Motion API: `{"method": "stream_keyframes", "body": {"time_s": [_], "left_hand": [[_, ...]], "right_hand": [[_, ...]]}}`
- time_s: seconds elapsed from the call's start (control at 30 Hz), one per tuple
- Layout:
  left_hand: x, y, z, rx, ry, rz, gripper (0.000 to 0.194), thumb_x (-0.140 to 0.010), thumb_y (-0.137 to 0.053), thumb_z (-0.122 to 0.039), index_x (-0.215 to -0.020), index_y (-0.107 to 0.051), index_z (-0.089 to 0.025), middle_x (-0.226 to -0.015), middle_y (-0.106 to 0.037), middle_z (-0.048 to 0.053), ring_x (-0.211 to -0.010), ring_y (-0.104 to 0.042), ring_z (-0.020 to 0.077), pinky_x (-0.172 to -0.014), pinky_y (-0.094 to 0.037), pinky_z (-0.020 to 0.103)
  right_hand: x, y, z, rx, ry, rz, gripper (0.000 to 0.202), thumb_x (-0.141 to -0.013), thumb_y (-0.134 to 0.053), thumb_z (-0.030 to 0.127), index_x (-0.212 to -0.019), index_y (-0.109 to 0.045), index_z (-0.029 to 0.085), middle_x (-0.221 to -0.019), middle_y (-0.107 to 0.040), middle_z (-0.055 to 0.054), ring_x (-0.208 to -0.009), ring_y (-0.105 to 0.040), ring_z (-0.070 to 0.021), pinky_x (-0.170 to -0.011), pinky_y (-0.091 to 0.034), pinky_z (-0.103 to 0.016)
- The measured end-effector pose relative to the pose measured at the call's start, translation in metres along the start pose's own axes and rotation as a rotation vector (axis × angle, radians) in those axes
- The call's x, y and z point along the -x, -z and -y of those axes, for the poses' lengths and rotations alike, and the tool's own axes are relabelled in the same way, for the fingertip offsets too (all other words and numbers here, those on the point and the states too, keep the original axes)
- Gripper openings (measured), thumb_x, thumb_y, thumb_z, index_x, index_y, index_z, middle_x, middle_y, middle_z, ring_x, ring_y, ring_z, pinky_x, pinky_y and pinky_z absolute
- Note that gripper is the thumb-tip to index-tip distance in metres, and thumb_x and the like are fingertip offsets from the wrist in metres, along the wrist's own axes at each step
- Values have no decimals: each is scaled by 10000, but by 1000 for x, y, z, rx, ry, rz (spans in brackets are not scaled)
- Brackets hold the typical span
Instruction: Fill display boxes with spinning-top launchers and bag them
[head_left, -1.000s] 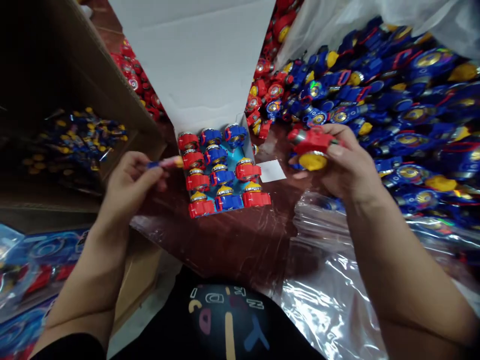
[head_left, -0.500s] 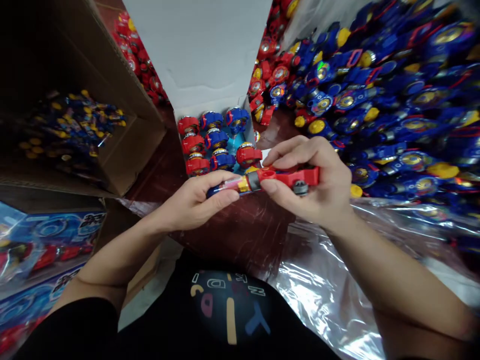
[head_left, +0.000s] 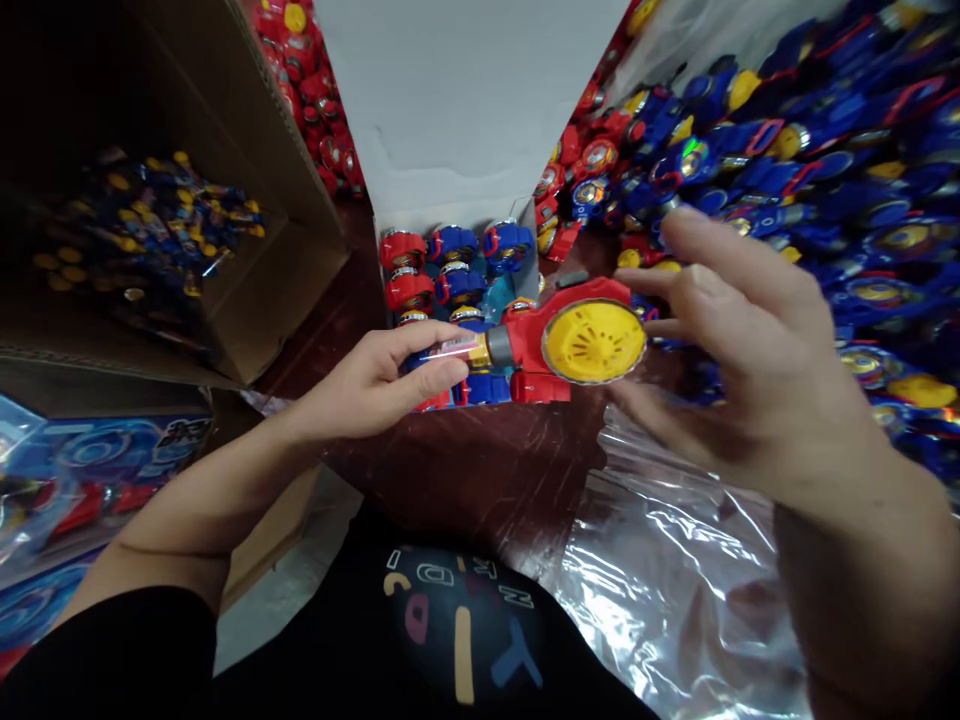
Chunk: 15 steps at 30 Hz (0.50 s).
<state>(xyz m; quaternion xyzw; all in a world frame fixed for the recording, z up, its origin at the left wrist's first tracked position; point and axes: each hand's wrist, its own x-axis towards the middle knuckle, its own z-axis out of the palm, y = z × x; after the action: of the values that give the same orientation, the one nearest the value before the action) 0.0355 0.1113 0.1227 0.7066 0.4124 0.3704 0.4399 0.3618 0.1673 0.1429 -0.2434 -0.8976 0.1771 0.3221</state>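
Observation:
My left hand (head_left: 375, 380) grips the clear, dark-blue-ended tube (head_left: 457, 345) of a red plastic toy (head_left: 529, 330) between thumb and fingers. A dark grey collar joins the tube to the red body, and a round yellow disc (head_left: 592, 342) faces up. Beyond the toy's right end is my right hand (head_left: 750, 370), fingers spread, blurred and holding nothing; whether a fingertip touches the toy I cannot tell. Beneath the toy, a white box (head_left: 465, 110) with its lid raised holds rows of red toys (head_left: 409, 290) and blue toys (head_left: 459, 285). The toy partly covers the front row.
On the left, a brown carton (head_left: 262, 310) holds many small yellow-and-blue tubes (head_left: 180, 220). Blue toys (head_left: 885, 240) are heaped at right, red toys (head_left: 322, 110) behind the box. Clear plastic film (head_left: 675, 580) lies at front right; blue printed packages (head_left: 105, 450) sit at lower left.
My right hand has come off the red toy and moved right, its fingers spreading. The toy has turned so its yellow disc shows. My left hand keeps its grip on the tube.

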Motion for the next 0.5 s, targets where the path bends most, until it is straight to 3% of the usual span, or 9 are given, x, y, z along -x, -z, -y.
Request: {"method": "stream_keyframes", "body": {"time_s": [0.07,0.13,0.2,0.27,0.3,0.37,0.43,0.5], "left_hand": [[1,-1,1,14,9,26,312,-1127,-629,-437,-1256,-778,-196,-1058,-796,63,-871,-738,184,-750,-606,277],[1,-5,5,-139,-139,-10,279,-1126,-635,-367,-1295,-755,-180,-1050,-784,71,-867,-725,181,-765,-610,283],[-1,-10,10,-404,-371,-122,314,-1105,-670,-301,-1381,-710,-157,-1115,-771,103,-940,-721,204,-860,-624,322],[-6,-12,16,-620,-539,-239,398,-1091,-700,-296,-1455,-664,-140,-1140,-755,129,-989,-715,232,-932,-624,364],[-10,-12,18,-670,-573,-271,421,-1094,-698,-309,-1477,-649,-143,-1141,-751,132,-1002,-717,241,-948,-625,375],[-19,-10,23,-670,-547,-256,419,-1120,-652,-342,-1503,-633,-174,-1172,-749,123,-1035,-728,247,-977,-629,382],[-29,-9,25,-652,-452,-221,425,-1150,-583,-382,-1538,-608,-211,-1275,-740,116,-1132,-733,261,-1058,-614,408],[-35,-13,25,-717,-326,-252,560,-1133,-606,-458,-1621,-525,-193,-1456,-676,157,-1323,-677,321,-1197,-536,477]], "right_hand": [[4,0,2,96,-66,-56,903,-932,-851,379,-1682,-399,598,-1655,-595,46,-1324,-726,-338,-1088,-662,-573],[3,-5,12,74,-209,-94,637,-987,-787,439,-1579,-587,561,-1333,-800,35,-945,-799,-260,-773,-678,-476],[-4,-10,23,-96,-366,-140,315,-995,-766,528,-1304,-798,482,-977,-821,32,-699,-706,-191,-568,-559,-387],[-15,-13,31,-283,-497,-185,238,-983,-769,588,-1025,-840,365,-793,-747,16,-652,-642,-158,-529,-504,-334],[-22,-13,32,-344,-546,-208,268,-962,-797,593,-968,-823,327,-789,-735,9,-670,-644,-150,-546,-519,-319],[-34,-12,25,-417,-563,-207,284,-908,-877,549,-1045,-796,313,-916,-772,10,-747,-695,-140,-623,-585,-308],[-44,-8,8,-420,-462,-162,403,-887,-914,494,-1220,-749,338,-1091,-789,20,-869,-759,-143,-734,-639,-319],[-48,-3,-15,-322,-316,-177,524,-886,-918,483,-1342,-698,348,-1217,-775,21,-995,-791,-161,-847,-654,-352]]}}
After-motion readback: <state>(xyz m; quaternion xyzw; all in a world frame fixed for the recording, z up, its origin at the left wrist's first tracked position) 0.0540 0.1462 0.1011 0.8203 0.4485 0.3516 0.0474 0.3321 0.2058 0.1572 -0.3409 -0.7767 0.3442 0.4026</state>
